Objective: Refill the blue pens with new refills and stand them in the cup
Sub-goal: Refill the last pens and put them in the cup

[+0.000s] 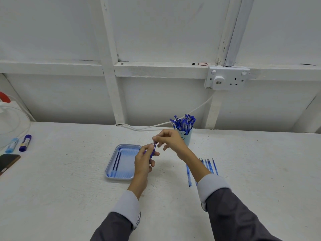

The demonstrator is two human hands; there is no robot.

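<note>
My left hand grips a blue pen held nearly upright above the table. My right hand pinches the pen's top end between thumb and forefinger. Just behind my right hand stands a pale blue cup packed with several blue pens. A light blue tray to the left of my hands holds two dark refills. Several blue refills lie fanned on the table under my right forearm.
Two glue sticks and a dark phone lie at the table's left edge. A white cable runs along the back of the table up to a wall socket. White tubing sits at far left.
</note>
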